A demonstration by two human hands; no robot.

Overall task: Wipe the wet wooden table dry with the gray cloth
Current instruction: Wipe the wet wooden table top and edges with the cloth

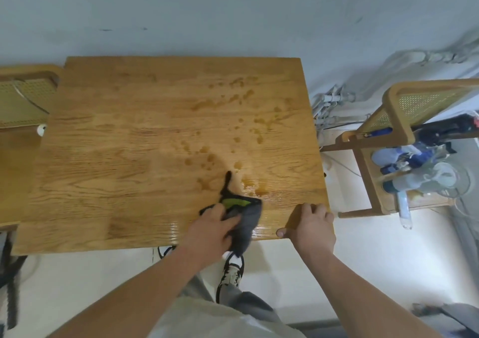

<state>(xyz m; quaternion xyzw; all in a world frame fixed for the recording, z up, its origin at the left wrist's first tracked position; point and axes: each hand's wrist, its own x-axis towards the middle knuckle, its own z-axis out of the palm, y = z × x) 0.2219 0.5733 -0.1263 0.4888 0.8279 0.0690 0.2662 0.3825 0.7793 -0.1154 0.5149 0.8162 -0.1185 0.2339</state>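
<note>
Many water droplets (pixel 233 99) lie beyond the crumpled gray cloth (pixel 245 225) on the brown wooden table (pixel 116 143); left hand (pixel 212 225) grips it, right hand (pixel 312 227) clasps the table edge; wiping looks barely begun.

A pale blue-grey wall (pixel 233 13) fills the top of the frame, with a few dark scuffs (pixel 121 29) at upper left. Below lies a white floor (pixel 363 260). At right stands a wooden chair with a cane back (pixel 404 109), its seat piled with bottles (pixel 414 161). A second cane chair (pixel 23 96) sits at the left edge. Pale cables (pixel 329 104) run along the wall's foot.
</note>
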